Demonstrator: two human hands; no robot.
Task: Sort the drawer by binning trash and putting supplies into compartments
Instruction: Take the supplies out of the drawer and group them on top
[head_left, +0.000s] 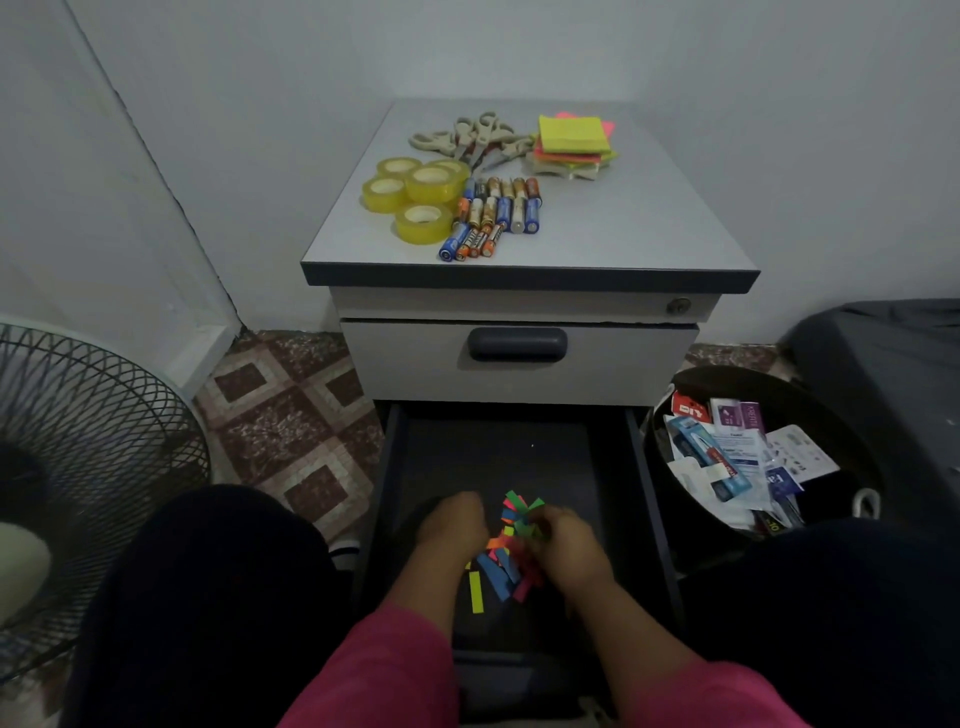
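Note:
The bottom drawer (519, 447) of a grey cabinet is pulled out, with a dark floor. A pile of small coloured paper strips (506, 569) lies near its front. My left hand (453, 525) has its fingers curled at the left of the pile. My right hand (566, 540) grips a bunch of the coloured strips, some fanning out above its fingers. On the cabinet top (649, 228) lie several yellow tape rolls (415, 195), batteries (493, 215), scissors (472, 137) and sticky-note pads (574, 143).
A dark round bin (852, 441) holding wrappers and packaging stands right of the drawer. A fan with a wire guard (88, 447) is on the left. The upper drawer (519, 358) is closed. My knees flank the open drawer.

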